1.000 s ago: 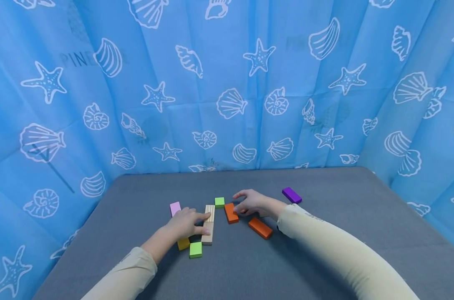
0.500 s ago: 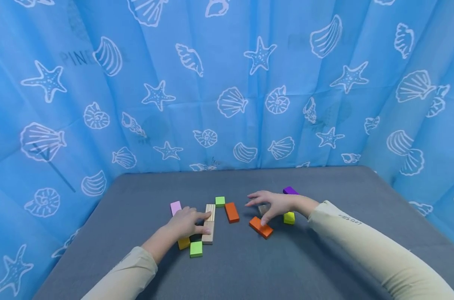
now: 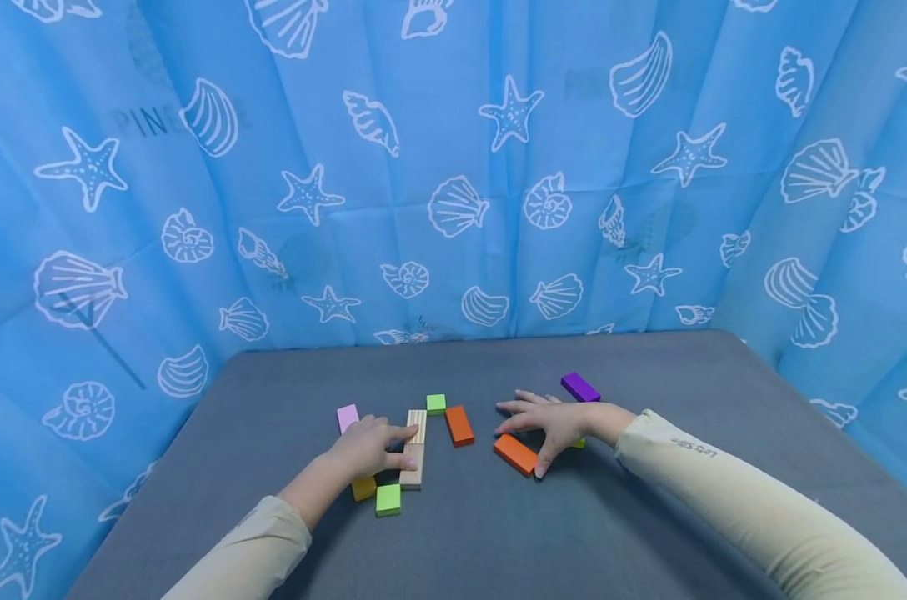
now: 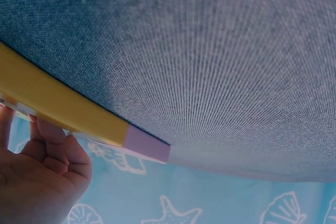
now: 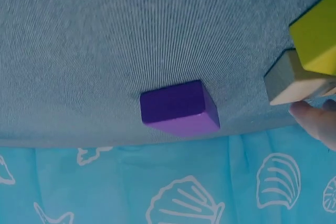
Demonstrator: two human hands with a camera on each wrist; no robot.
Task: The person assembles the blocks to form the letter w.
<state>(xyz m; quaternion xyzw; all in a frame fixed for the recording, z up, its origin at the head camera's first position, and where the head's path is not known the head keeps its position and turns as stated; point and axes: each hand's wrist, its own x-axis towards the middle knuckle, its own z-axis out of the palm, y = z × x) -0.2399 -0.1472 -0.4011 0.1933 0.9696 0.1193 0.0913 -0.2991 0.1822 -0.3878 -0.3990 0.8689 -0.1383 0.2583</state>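
Observation:
In the head view my left hand rests over a group of blocks, its thumb and index finger on two plain wooden blocks laid end to end. A yellow block lies under that hand, with a pink block at its far end. My right hand spans an orange block, thumb by its near right end and fingers spread beyond it. The right wrist view shows a fingertip right at a plain wooden block beside a yellow-green block; the hand mostly hides both from the head camera.
Another orange block and a light green block lie between the hands. A second green block sits nearest me. A purple block lies behind the right wrist. Blue shell-print curtain surrounds the grey table.
My right hand has left the orange block next to the light green one and moved right, to the other orange block. Its thumb has shifted to that block's near end. The left hand stays put.

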